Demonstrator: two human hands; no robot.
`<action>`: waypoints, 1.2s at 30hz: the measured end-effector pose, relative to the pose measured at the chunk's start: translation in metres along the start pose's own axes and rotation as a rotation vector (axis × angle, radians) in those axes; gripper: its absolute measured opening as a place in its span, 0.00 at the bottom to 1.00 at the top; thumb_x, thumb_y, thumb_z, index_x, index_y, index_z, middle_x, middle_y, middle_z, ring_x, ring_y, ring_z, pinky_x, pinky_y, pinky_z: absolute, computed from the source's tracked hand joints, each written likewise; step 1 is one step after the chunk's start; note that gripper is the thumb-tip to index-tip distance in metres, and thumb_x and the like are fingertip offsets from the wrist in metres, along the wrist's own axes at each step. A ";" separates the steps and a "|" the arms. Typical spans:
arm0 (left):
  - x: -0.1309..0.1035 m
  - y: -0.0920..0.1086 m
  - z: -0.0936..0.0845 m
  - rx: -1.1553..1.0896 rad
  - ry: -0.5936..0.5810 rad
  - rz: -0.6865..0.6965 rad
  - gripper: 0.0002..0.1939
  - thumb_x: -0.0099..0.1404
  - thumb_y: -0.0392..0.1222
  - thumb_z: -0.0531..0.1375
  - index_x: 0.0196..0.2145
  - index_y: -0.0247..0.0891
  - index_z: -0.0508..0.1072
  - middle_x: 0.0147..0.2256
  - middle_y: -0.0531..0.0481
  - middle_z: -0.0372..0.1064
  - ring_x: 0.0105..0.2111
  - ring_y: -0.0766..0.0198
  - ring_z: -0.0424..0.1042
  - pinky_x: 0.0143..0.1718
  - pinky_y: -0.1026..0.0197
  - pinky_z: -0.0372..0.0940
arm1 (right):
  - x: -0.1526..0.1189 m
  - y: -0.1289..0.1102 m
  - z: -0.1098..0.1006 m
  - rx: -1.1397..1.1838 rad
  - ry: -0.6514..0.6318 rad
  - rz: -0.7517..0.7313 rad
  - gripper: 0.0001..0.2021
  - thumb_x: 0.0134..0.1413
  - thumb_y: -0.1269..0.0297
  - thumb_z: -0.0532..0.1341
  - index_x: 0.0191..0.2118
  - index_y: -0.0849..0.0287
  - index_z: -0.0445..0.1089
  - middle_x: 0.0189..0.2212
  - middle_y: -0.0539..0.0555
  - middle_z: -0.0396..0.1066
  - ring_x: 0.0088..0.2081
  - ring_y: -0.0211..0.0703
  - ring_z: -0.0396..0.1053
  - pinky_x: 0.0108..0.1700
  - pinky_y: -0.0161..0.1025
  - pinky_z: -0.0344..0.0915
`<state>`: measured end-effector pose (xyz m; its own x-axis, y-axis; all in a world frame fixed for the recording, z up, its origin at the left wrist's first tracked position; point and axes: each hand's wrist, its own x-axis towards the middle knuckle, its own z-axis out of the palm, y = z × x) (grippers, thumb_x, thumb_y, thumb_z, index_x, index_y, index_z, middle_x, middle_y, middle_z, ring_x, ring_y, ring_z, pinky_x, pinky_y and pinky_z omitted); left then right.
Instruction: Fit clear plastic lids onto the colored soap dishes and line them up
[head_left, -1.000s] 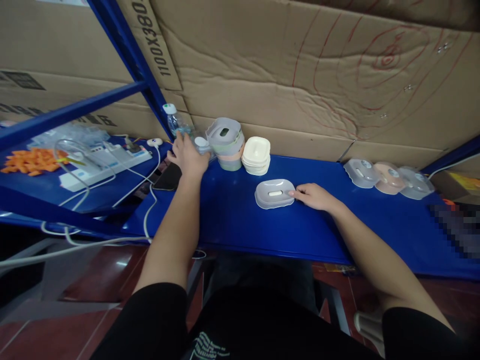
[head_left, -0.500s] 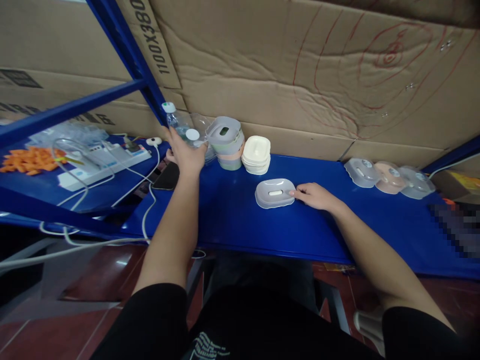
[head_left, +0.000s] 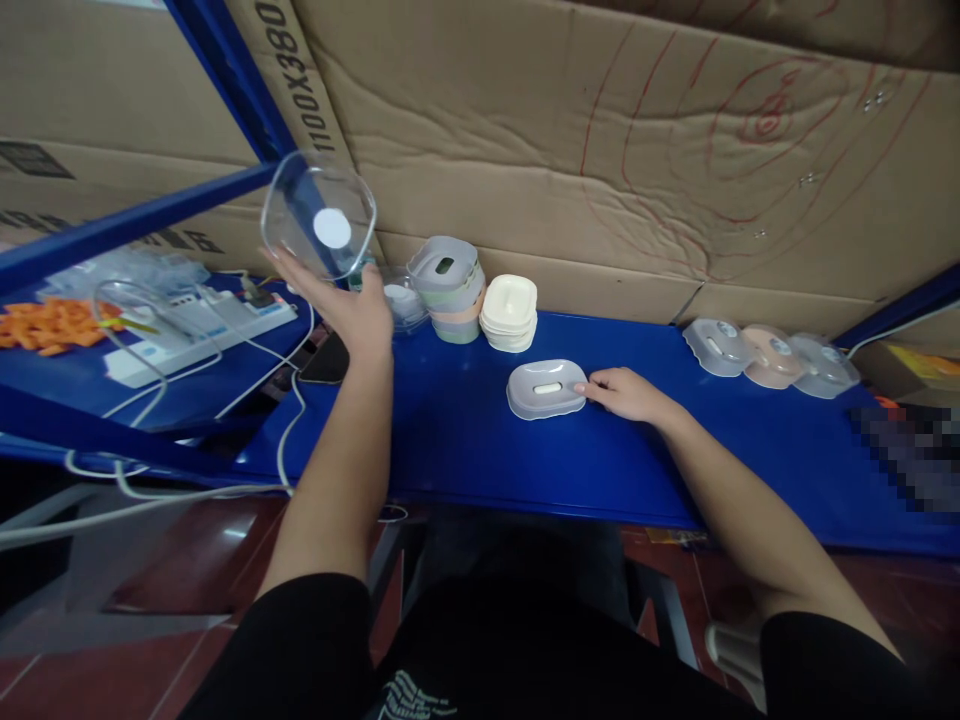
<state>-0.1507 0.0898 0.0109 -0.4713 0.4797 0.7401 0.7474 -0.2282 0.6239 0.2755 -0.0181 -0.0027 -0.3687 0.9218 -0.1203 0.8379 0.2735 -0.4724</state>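
Observation:
In the head view, my left hand (head_left: pixel 349 312) is raised at the left, with fingers and thumb closed on a clear plastic lid (head_left: pixel 292 218). The lid is tilted up and bears a round white sticker. On the blue table, a grey soap dish (head_left: pixel 546 404) lies flat with a white bar-shaped piece in its centre. My right hand (head_left: pixel 628 393) grips the dish's right rim between thumb and fingers. Behind it stand a stack of grey, green and peach dish parts (head_left: pixel 459 300) and a stack of cream trays (head_left: pixel 511 308). More clear lids (head_left: pixel 403 300) sit left of the stacks.
Three lidded dishes (head_left: pixel 772 355) stand in a row at the right. Left are a power strip (head_left: pixel 202 335), white cables, orange pieces (head_left: pixel 49 325) and a dark phone-like object (head_left: pixel 328 360). A blue rack post (head_left: pixel 225 75) and cardboard wall (head_left: pixel 487 180) bound the table.
My left hand has lifted a clear lid from beside the stacks, up and to the left. My right hand stays at the grey soap dish; the whole view has shifted slightly.

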 end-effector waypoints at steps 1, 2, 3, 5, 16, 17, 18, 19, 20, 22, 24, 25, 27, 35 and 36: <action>-0.002 0.004 0.001 -0.043 0.033 0.037 0.50 0.72 0.44 0.60 0.75 0.37 0.27 0.78 0.38 0.30 0.77 0.43 0.32 0.75 0.31 0.40 | 0.000 0.000 0.000 -0.005 0.007 0.002 0.31 0.65 0.32 0.53 0.26 0.55 0.69 0.25 0.52 0.74 0.29 0.43 0.68 0.32 0.40 0.54; -0.005 0.010 0.001 -0.087 0.052 0.088 0.50 0.71 0.42 0.61 0.74 0.36 0.28 0.78 0.37 0.28 0.77 0.44 0.35 0.76 0.33 0.41 | 0.000 0.001 -0.001 -0.011 0.026 0.002 0.31 0.66 0.33 0.52 0.26 0.55 0.70 0.26 0.52 0.74 0.29 0.43 0.68 0.32 0.40 0.54; -0.009 0.017 0.002 -0.129 0.063 0.153 0.50 0.70 0.42 0.62 0.74 0.36 0.30 0.78 0.36 0.27 0.77 0.46 0.37 0.76 0.36 0.42 | -0.001 0.001 -0.002 -0.015 0.060 0.000 0.31 0.66 0.33 0.52 0.26 0.55 0.70 0.25 0.52 0.74 0.29 0.43 0.68 0.32 0.40 0.54; -0.022 0.035 0.003 -0.173 0.027 0.295 0.48 0.71 0.44 0.62 0.75 0.38 0.35 0.78 0.39 0.31 0.77 0.49 0.39 0.76 0.39 0.45 | -0.001 0.001 -0.003 0.002 0.169 -0.022 0.30 0.67 0.34 0.52 0.26 0.55 0.69 0.24 0.52 0.72 0.28 0.44 0.68 0.32 0.40 0.56; -0.098 0.108 -0.006 -0.239 -0.738 0.750 0.34 0.62 0.67 0.68 0.57 0.42 0.76 0.61 0.38 0.73 0.61 0.47 0.73 0.69 0.39 0.58 | -0.008 0.000 0.003 0.138 0.768 -0.403 0.38 0.62 0.45 0.67 0.72 0.44 0.54 0.57 0.60 0.74 0.36 0.47 0.77 0.38 0.49 0.77; -0.098 0.109 -0.008 -0.254 -0.771 0.749 0.32 0.63 0.67 0.67 0.56 0.42 0.76 0.59 0.39 0.75 0.60 0.49 0.74 0.68 0.40 0.58 | -0.010 -0.002 0.002 0.110 0.786 -0.416 0.33 0.63 0.45 0.66 0.69 0.44 0.60 0.55 0.59 0.75 0.37 0.48 0.77 0.40 0.50 0.77; -0.098 0.110 -0.010 -0.270 -0.800 0.739 0.31 0.64 0.67 0.66 0.55 0.42 0.76 0.57 0.41 0.77 0.58 0.50 0.75 0.67 0.41 0.60 | -0.011 -0.004 0.001 0.087 0.803 -0.412 0.27 0.64 0.46 0.65 0.65 0.44 0.66 0.53 0.58 0.76 0.38 0.49 0.77 0.41 0.51 0.77; -0.096 0.111 -0.012 -0.282 -0.827 0.724 0.30 0.66 0.66 0.64 0.54 0.42 0.76 0.55 0.42 0.78 0.57 0.51 0.76 0.66 0.42 0.61 | -0.013 -0.006 -0.001 0.072 0.822 -0.393 0.23 0.64 0.45 0.65 0.60 0.45 0.71 0.51 0.58 0.77 0.40 0.51 0.77 0.43 0.51 0.77; -0.095 0.112 -0.014 -0.289 -0.852 0.701 0.28 0.69 0.65 0.62 0.54 0.42 0.76 0.53 0.42 0.79 0.54 0.52 0.77 0.64 0.43 0.63 | -0.014 -0.009 -0.001 0.068 0.837 -0.363 0.21 0.63 0.43 0.64 0.55 0.47 0.74 0.50 0.59 0.77 0.43 0.53 0.77 0.44 0.52 0.76; -0.092 0.114 -0.017 -0.282 -0.889 0.640 0.24 0.72 0.63 0.59 0.51 0.40 0.76 0.46 0.43 0.81 0.48 0.53 0.79 0.57 0.46 0.68 | -0.016 -0.012 -0.002 0.093 0.836 -0.289 0.23 0.61 0.38 0.63 0.50 0.50 0.76 0.49 0.61 0.77 0.47 0.57 0.76 0.46 0.53 0.75; -0.092 0.117 -0.020 -0.272 -0.920 0.587 0.22 0.74 0.60 0.57 0.49 0.39 0.76 0.39 0.45 0.81 0.42 0.55 0.80 0.51 0.50 0.69 | -0.016 -0.013 -0.001 0.164 0.775 -0.218 0.27 0.60 0.33 0.61 0.48 0.52 0.76 0.47 0.62 0.77 0.45 0.57 0.76 0.47 0.53 0.74; -0.092 0.119 -0.020 -0.276 -0.932 0.564 0.22 0.74 0.59 0.56 0.50 0.38 0.76 0.36 0.46 0.80 0.40 0.56 0.79 0.49 0.51 0.69 | -0.015 -0.012 0.000 0.207 0.735 -0.188 0.28 0.60 0.32 0.60 0.48 0.53 0.75 0.45 0.61 0.78 0.42 0.55 0.77 0.46 0.52 0.74; -0.095 0.121 -0.022 -0.295 -0.945 0.513 0.24 0.74 0.57 0.56 0.56 0.37 0.73 0.33 0.48 0.79 0.36 0.58 0.78 0.44 0.54 0.69 | -0.013 -0.010 0.003 0.287 0.634 -0.141 0.28 0.61 0.31 0.58 0.45 0.54 0.73 0.38 0.58 0.79 0.35 0.50 0.76 0.42 0.48 0.73; -0.097 0.125 -0.023 -0.186 -1.111 0.372 0.32 0.76 0.55 0.53 0.70 0.34 0.61 0.29 0.51 0.77 0.35 0.57 0.78 0.37 0.58 0.66 | -0.002 -0.003 0.008 0.467 0.346 -0.030 0.30 0.62 0.30 0.56 0.29 0.55 0.66 0.23 0.52 0.73 0.25 0.42 0.70 0.30 0.39 0.65; -0.097 0.125 -0.022 -0.156 -1.143 0.364 0.32 0.76 0.56 0.53 0.69 0.34 0.63 0.30 0.49 0.78 0.35 0.56 0.78 0.37 0.57 0.65 | 0.000 -0.002 0.009 0.454 0.331 -0.020 0.30 0.63 0.30 0.55 0.28 0.55 0.66 0.22 0.52 0.72 0.24 0.41 0.69 0.30 0.39 0.64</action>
<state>-0.0222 -0.0039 0.0231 0.4994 0.8202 0.2790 0.6486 -0.5675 0.5072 0.2707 -0.0214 -0.0095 -0.1753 0.9748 0.1379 0.5475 0.2130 -0.8093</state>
